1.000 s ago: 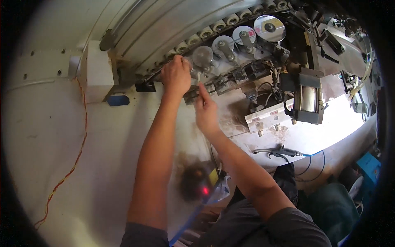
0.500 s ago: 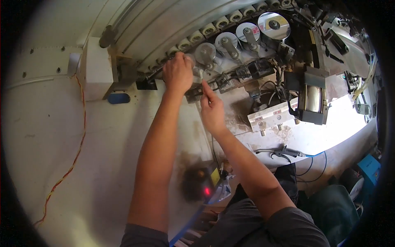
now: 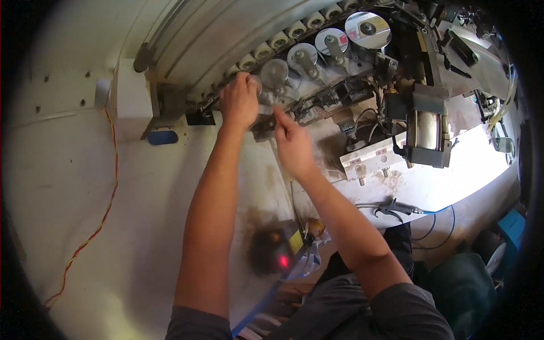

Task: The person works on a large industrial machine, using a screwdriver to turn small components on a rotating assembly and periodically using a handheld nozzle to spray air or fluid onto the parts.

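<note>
My left hand (image 3: 239, 103) curls over the near end of a row of metal rollers on the machine. The pale rim of a roller (image 3: 256, 85) shows beside its fingertips; the palm hides the rest. Just to the right, my right hand (image 3: 293, 146) is closed, with its index finger reaching up to the metal bracket below that roller. Something thin and pale seems to lie at its fingertips, too blurred to name. Next to my hands is another round metal roller (image 3: 275, 75) on an arm.
More shiny rollers (image 3: 331, 42) follow to the far right. A pneumatic cylinder (image 3: 429, 130) stands at the right. An air blow gun (image 3: 394, 208) with a blue hose lies by the near edge. At left, a twisted red-yellow wire (image 3: 107, 212) hangs over the white panel (image 3: 51, 187).
The view has shifted slightly, so the machine sits a little further left in it. Both hands stay at about the same spots on the rollers and bracket.
</note>
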`<state>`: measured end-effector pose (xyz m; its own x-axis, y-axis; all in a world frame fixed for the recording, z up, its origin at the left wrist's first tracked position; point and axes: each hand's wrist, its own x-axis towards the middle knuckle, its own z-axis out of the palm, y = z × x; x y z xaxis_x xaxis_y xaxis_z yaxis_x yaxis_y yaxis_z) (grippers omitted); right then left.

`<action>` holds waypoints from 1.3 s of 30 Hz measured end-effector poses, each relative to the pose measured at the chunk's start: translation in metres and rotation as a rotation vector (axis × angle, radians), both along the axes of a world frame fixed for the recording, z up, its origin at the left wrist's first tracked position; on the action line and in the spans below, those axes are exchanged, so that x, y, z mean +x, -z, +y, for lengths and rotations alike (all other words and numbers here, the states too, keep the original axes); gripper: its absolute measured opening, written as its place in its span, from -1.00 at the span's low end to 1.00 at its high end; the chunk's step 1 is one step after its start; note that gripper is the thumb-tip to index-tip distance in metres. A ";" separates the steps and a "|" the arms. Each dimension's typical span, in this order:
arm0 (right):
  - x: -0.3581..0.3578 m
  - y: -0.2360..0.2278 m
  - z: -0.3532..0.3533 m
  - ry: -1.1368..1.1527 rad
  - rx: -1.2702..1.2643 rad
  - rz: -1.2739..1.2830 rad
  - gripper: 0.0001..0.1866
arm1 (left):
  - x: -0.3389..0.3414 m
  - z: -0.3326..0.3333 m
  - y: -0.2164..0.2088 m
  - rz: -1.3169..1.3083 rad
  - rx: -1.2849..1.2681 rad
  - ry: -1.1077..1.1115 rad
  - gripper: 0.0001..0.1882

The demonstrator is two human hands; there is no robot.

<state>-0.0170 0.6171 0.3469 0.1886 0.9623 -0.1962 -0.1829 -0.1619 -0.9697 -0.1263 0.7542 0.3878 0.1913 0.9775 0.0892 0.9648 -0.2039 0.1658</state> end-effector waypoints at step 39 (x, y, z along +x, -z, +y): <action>-0.020 0.012 -0.015 0.043 -0.011 0.028 -0.50 | -0.002 0.001 0.002 0.052 -0.028 -0.024 -0.60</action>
